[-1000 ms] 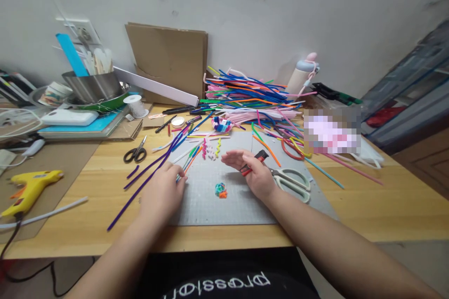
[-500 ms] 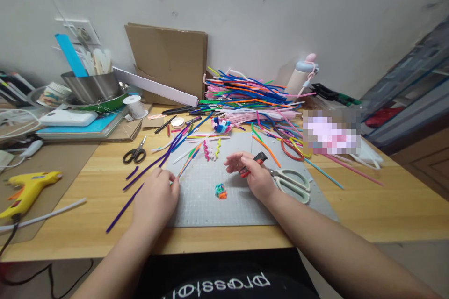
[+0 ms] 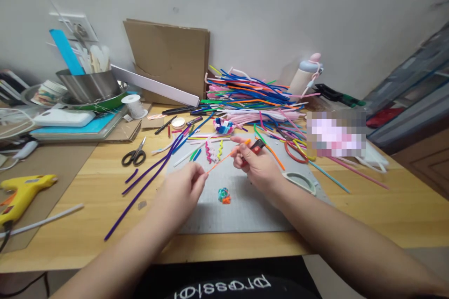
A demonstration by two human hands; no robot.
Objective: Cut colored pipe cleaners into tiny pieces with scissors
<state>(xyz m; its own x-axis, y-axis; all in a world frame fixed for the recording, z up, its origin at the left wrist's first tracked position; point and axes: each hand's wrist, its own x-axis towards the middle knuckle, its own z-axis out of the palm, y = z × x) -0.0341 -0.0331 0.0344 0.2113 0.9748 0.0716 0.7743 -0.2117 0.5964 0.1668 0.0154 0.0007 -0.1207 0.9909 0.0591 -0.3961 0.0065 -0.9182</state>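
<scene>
The orange pipe cleaner is up in the air above the grey mat, held between both hands. The left hand pinches its near end with the fingertips pressed together. The right hand pinches its far end, and its grip is also closed around a small red and black tool.

Under the hands, a little ball of twisted colours lies on the mat. Just behind the pipe cleaner are some short curly pieces in pink, yellow and white. A pair of big pale scissors lies on the mat, partly hidden by the right arm.

To the left, long purple pipe cleaners stretch over the wooden tabletop, near small black scissors. A yellow glue gun rests far to the left. At the back, a big messy pile of pipe cleaners in many colours sits beside a piece of brown cardboard that leans on the wall. A pastel bottle stands behind the pile. A metal bowl sits at the back left.
</scene>
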